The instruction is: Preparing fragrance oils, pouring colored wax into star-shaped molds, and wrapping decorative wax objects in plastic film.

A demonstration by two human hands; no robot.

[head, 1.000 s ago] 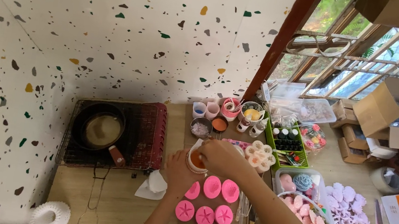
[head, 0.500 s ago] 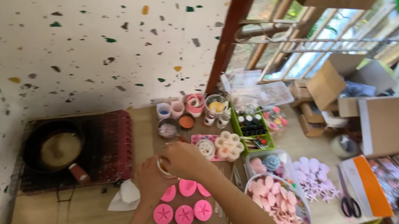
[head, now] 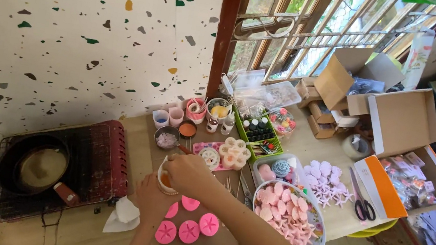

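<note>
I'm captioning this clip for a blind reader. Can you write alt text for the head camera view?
Two bare hands, left hand and right hand, hold a small cup of orange liquid over round pink moulds on a wooden table. A dark pan sits on a red stove to the left; a bowl of pink shapes lies to the right.

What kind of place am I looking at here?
Probably a home craft bench for moulding wax or soap: pink moulds, a pan on a stove, a bowl of pink cast shapes, both hands on a small cup.
</note>
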